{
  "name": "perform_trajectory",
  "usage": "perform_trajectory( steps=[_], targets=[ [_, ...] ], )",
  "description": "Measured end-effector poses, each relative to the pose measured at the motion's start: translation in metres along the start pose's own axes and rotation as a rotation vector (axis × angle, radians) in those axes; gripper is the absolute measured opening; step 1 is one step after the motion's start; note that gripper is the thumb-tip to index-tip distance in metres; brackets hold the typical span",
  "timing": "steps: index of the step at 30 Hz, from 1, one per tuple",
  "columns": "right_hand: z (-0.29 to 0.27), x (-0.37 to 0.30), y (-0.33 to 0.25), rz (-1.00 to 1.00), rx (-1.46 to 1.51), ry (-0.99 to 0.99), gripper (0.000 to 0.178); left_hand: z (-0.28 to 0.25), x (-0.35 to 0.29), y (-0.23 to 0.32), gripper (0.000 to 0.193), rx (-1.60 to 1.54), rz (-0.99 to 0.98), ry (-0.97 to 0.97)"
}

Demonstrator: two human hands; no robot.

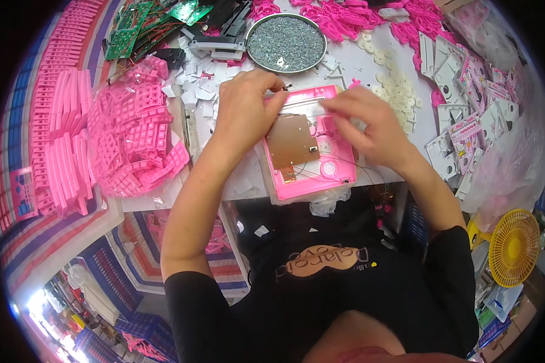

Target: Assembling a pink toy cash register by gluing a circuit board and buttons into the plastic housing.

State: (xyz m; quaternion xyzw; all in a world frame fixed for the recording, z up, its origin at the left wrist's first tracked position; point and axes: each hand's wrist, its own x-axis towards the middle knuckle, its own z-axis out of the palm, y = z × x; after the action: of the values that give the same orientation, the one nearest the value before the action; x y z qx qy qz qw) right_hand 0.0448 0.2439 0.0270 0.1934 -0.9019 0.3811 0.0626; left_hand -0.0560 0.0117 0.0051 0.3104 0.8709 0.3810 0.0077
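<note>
A shallow pink plastic casing (343, 158) lies at the table's near edge, inner side up. It holds a brown circuit board (292, 142) and thin loose wires. Thin silver rods (303, 105) run across its far end. My left hand (245, 109) is at the casing's far left corner, thumb and index finger pinched on a small dark part (287, 86). My right hand (369, 124) bends over the far right side, its fingers closed near the rods' right end. Whatever they grip is hidden.
A round tin of small metal screws (286, 42) stands beyond the casing. Left are a bag of pink keypad pieces (133, 133), stacked pink strips (69, 151) and green circuit boards (127, 33). Cream discs (396, 91) and white panels (451, 78) lie right, above a yellow fan (514, 248).
</note>
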Motion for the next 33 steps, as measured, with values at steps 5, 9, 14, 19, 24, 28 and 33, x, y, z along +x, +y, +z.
perform_trajectory(
  steps=[5,9,14,19,24,28,33],
  targets=[
    [0.001,0.003,-0.005,-0.155,-0.176,0.051,0.023,0.002,-0.023,0.019,0.014,0.13,0.257,0.185],
    [0.016,-0.007,-0.017,-0.136,-0.253,-0.004,0.022,0.007,-0.036,0.026,0.011,-0.024,0.063,0.047],
    [0.017,0.007,-0.017,-0.058,-0.043,0.145,0.02,0.013,-0.042,0.026,0.011,0.078,0.232,0.121],
    [0.026,0.011,-0.012,0.003,0.01,0.107,0.016,0.008,-0.044,0.028,0.009,-0.026,0.139,0.031],
    [0.025,0.002,-0.027,0.254,0.315,0.065,0.024,0.008,-0.048,0.024,0.009,-0.091,0.11,0.073],
    [0.014,0.006,-0.019,0.391,0.617,-0.152,0.031,0.01,-0.044,0.024,0.014,0.052,0.35,0.158],
    [-0.006,-0.008,-0.021,0.329,0.479,-0.158,0.026,0.007,-0.049,0.018,0.014,0.052,0.178,0.221]
  ],
)
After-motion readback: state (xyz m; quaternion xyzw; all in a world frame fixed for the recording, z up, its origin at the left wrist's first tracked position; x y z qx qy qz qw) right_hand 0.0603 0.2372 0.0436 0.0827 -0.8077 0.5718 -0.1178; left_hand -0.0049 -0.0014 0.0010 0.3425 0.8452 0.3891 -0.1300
